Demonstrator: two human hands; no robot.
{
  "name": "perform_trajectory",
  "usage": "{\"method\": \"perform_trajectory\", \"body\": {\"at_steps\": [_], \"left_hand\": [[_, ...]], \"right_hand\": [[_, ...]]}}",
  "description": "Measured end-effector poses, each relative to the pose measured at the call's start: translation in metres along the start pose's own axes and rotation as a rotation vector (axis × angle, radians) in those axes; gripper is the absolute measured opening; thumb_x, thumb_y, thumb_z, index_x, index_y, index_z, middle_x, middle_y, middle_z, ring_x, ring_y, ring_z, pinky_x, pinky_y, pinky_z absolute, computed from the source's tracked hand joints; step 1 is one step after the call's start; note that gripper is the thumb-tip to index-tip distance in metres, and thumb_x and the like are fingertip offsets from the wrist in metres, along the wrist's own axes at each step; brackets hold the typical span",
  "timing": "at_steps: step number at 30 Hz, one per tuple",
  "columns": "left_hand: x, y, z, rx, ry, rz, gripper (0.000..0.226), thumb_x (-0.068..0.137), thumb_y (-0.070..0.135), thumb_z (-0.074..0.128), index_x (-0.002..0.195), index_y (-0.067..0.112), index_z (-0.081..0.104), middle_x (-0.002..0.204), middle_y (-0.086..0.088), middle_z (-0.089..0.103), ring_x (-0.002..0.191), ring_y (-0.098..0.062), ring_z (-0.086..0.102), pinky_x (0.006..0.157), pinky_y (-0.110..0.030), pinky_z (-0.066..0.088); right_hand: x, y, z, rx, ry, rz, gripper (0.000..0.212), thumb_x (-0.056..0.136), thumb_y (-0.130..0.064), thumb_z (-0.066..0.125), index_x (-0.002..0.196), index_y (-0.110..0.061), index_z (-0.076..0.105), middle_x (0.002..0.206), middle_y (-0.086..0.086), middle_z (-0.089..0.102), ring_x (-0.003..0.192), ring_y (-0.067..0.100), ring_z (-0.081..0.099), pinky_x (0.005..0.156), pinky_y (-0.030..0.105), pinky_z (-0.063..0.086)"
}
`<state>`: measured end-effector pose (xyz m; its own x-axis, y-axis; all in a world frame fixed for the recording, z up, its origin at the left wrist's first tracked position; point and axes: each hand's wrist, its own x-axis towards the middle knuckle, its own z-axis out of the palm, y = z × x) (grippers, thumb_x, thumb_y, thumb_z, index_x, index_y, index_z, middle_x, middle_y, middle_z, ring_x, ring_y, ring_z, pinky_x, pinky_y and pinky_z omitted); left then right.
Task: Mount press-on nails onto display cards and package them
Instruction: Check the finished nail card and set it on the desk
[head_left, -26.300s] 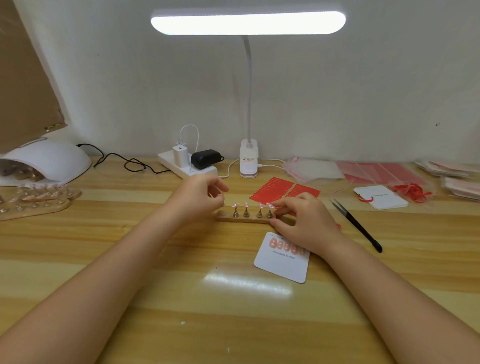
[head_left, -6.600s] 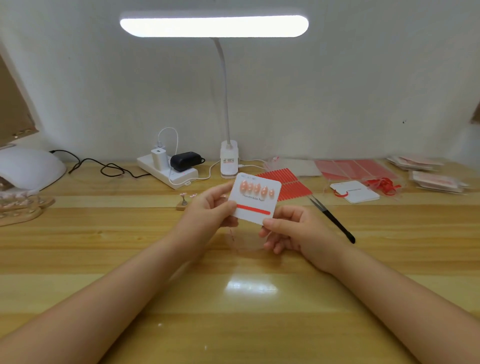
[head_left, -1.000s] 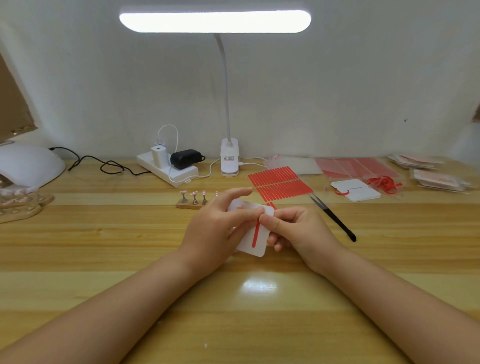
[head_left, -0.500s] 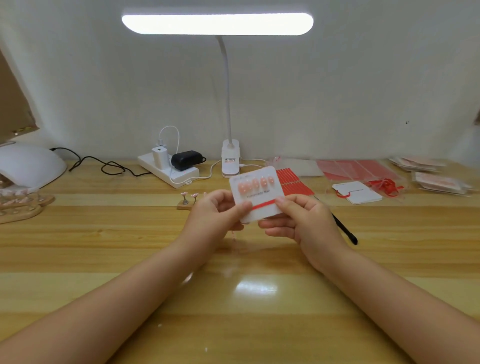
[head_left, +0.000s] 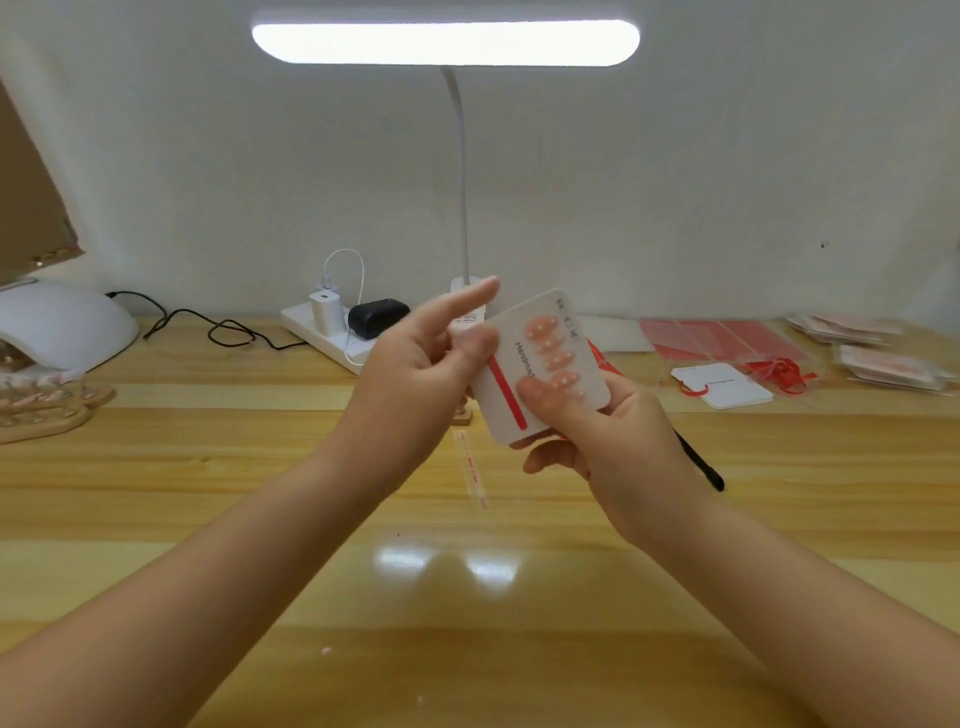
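Hands gripped one display card (head_left: 524, 387) above the counter (head_left: 260, 519); left hand (head_left: 415, 379) pinched its left edge, forefinger outstretched; right hand (head_left: 587, 426) held its lower corner, thumb beside the pink nails (head_left: 550, 353); tweezers (head_left: 701, 467) lay just behind.

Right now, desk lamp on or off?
On. The desk lamp bar glows bright white, with its reflection on the table.

Light: bright, from the lamp (head_left: 445, 42) overhead, its bar blown out white.
Glare: two pale patches on the counter (head_left: 447, 564).
Shadows: faint, soft.
Blur: slight throughout; small print unreadable.
Edges: wide-angle bending at the sides.
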<state>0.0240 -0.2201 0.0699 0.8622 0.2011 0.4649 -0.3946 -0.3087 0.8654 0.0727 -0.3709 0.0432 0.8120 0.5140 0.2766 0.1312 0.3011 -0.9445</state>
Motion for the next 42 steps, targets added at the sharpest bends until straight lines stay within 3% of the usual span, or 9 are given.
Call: {"method": "perform_trajectory", "body": {"at_steps": [4, 10, 18, 22, 26, 30, 34, 39, 42], "left_hand": [[-0.002, 0.004, 0.003, -0.194, 0.095, -0.099, 0.011, 0.091, 0.020, 0.058, 0.100, 0.017, 0.065, 0.082, 0.000, 0.074, 0.076, -0.016, 0.071, 0.063, -0.026, 0.058], [-0.005, 0.004, 0.007, -0.029, 0.112, 0.008, 0.018, 0.088, 0.008, 0.060, 0.092, 0.022, 0.071, 0.079, 0.002, 0.073, 0.074, -0.010, 0.070, 0.060, -0.022, 0.055], [-0.006, 0.005, 0.009, 0.049, 0.154, 0.041, 0.028, 0.075, 0.020, 0.056, 0.095, 0.031, 0.071, 0.082, 0.003, 0.073, 0.074, -0.008, 0.068, 0.061, -0.018, 0.053], [-0.007, 0.006, 0.009, 0.062, 0.174, 0.041, 0.031, 0.073, 0.018, 0.055, 0.093, 0.035, 0.071, 0.084, -0.005, 0.072, 0.080, -0.023, 0.067, 0.067, -0.032, 0.059], [-0.008, 0.007, 0.009, 0.073, 0.178, 0.041, 0.028, 0.074, 0.019, 0.057, 0.093, 0.035, 0.071, 0.084, -0.002, 0.073, 0.080, -0.020, 0.068, 0.067, -0.035, 0.060], [-0.008, 0.005, 0.010, 0.096, 0.184, 0.035, 0.027, 0.076, 0.017, 0.058, 0.094, 0.032, 0.071, 0.083, -0.006, 0.072, 0.081, -0.022, 0.067, 0.067, -0.034, 0.059], [-0.008, 0.004, 0.010, 0.183, 0.180, 0.054, 0.031, 0.084, 0.005, 0.058, 0.102, 0.028, 0.069, 0.086, 0.001, 0.072, 0.079, -0.013, 0.067, 0.068, -0.024, 0.057], [-0.006, 0.002, 0.009, 0.198, 0.184, 0.015, 0.041, 0.085, -0.003, 0.044, 0.110, 0.017, 0.069, 0.095, -0.002, 0.070, 0.085, -0.015, 0.068, 0.070, -0.044, 0.058], [-0.006, 0.003, 0.009, 0.151, 0.158, -0.019, 0.041, 0.087, -0.002, 0.044, 0.118, 0.014, 0.066, 0.100, 0.000, 0.070, 0.091, -0.013, 0.068, 0.073, -0.042, 0.059]], "right_hand": [[-0.007, 0.001, 0.011, 0.039, 0.064, -0.068, 0.012, 0.074, -0.026, 0.072, 0.084, -0.020, 0.075, 0.086, 0.008, 0.074, 0.076, 0.024, 0.072, 0.060, 0.027, 0.057], [-0.008, -0.002, 0.011, -0.115, 0.090, -0.072, 0.017, 0.079, -0.008, 0.075, 0.089, -0.020, 0.069, 0.083, 0.000, 0.074, 0.077, 0.016, 0.073, 0.060, 0.027, 0.058], [-0.011, -0.006, 0.016, -0.153, 0.073, -0.115, 0.021, 0.081, -0.008, 0.073, 0.094, -0.023, 0.065, 0.083, -0.004, 0.072, 0.075, 0.013, 0.072, 0.055, 0.024, 0.057], [-0.012, -0.007, 0.017, -0.164, 0.072, -0.131, 0.022, 0.082, -0.007, 0.073, 0.095, -0.022, 0.065, 0.084, -0.003, 0.072, 0.074, 0.013, 0.072, 0.054, 0.023, 0.056], [-0.013, -0.009, 0.017, -0.193, 0.068, -0.152, 0.021, 0.082, -0.008, 0.073, 0.093, -0.023, 0.064, 0.084, -0.004, 0.071, 0.073, 0.010, 0.072, 0.053, 0.021, 0.055], [-0.013, -0.008, 0.018, -0.229, 0.075, -0.161, 0.021, 0.082, -0.007, 0.072, 0.092, -0.023, 0.065, 0.082, -0.004, 0.071, 0.073, 0.010, 0.071, 0.053, 0.021, 0.055], [-0.013, -0.008, 0.018, -0.252, 0.071, -0.153, 0.023, 0.082, -0.006, 0.072, 0.090, -0.025, 0.064, 0.081, -0.005, 0.070, 0.072, 0.008, 0.071, 0.053, 0.021, 0.055], [-0.011, -0.008, 0.017, -0.263, 0.074, -0.130, 0.027, 0.082, -0.003, 0.072, 0.092, -0.027, 0.064, 0.081, -0.005, 0.071, 0.072, 0.010, 0.071, 0.053, 0.021, 0.056], [-0.011, -0.010, 0.016, -0.256, 0.065, -0.122, 0.027, 0.082, -0.002, 0.071, 0.090, -0.027, 0.064, 0.081, -0.005, 0.071, 0.072, 0.011, 0.071, 0.053, 0.022, 0.056]]}}
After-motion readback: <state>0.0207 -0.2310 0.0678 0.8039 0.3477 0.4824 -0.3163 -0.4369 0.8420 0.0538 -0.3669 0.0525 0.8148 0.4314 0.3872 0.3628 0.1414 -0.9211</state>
